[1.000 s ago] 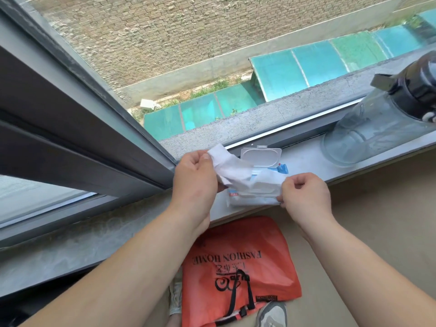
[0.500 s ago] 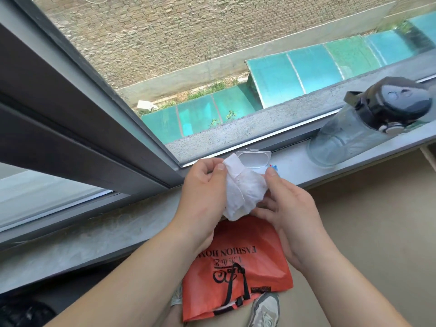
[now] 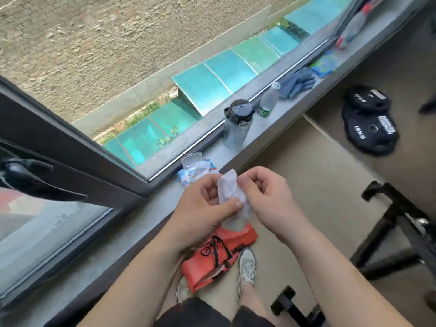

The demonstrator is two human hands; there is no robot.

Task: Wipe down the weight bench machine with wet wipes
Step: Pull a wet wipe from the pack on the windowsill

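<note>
Wet wipe [image 3: 232,197]: white, crumpled, held between both hands just below the centre of the view, clear of the windowsill [image 3: 132,227].

Left hand [image 3: 203,208]: fingers curled behind the wipe, thumb pressed across its front; the wipe is gripped.

Right hand [image 3: 266,197]: fingers curled inward, the wipe's upper edge pinched between thumb and forefinger.

Wipes pack [image 3: 195,172]: lies flat on the windowsill at 11 o'clock from the hands, just beside them. Its clear flip lid [image 3: 191,159] is raised, and a tuft of wipe shows at the opening.

Water bottle [image 3: 237,128]: clear body, black cap, upright on the sill at 12 o'clock from the hands. A small plastic bottle [image 3: 267,102] stands just beyond it at 1 o'clock, and grey-blue gloves [image 3: 297,83] lie further along the sill.

Orange bag [image 3: 217,253]: on the floor at 6 o'clock from the hands, partly hidden by the left forearm. A pale shoe [image 3: 246,265] is seen at its right edge.

Black weight plates [image 3: 370,123]: stacked on the floor at 2 o'clock of the view.

Black metal frame [image 3: 389,223]: at 4 o'clock, blurred, well apart from the hands.
</note>
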